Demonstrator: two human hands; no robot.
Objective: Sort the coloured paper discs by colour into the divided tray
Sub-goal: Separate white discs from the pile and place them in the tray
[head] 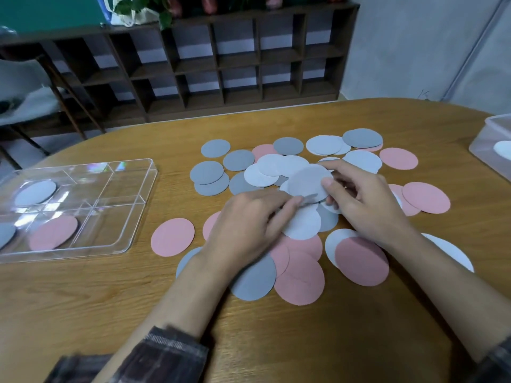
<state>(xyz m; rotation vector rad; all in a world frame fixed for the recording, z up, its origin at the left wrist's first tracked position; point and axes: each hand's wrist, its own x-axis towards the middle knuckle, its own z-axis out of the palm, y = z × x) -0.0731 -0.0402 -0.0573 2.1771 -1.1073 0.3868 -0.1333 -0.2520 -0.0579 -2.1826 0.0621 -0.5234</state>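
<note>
Checked sleeves (171, 352) frame both forearms over the tabletop (83, 299). Both hands meet above the heap of grey, white and pink discs (298, 275): the right hand (362, 205) has its fingers (329, 183) clamped on a pale disc (308, 179), lifted and tilted; the left hand (249, 219) pinches its lower edge. Well to the left, the tray (132, 217) holds a few discs, pink and grey in separate compartments.

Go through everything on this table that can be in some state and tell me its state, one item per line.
Divided tray: open, no lid, three compartments hold discs, the rest empty.
Pink disc in tray: lying flat in a near compartment.
Held disc: lifted, pinched between both hands.
Left hand: gripping the disc's near edge.
Right hand: gripping its right edge.
Loose discs: unsorted, overlapping on the table.
</note>
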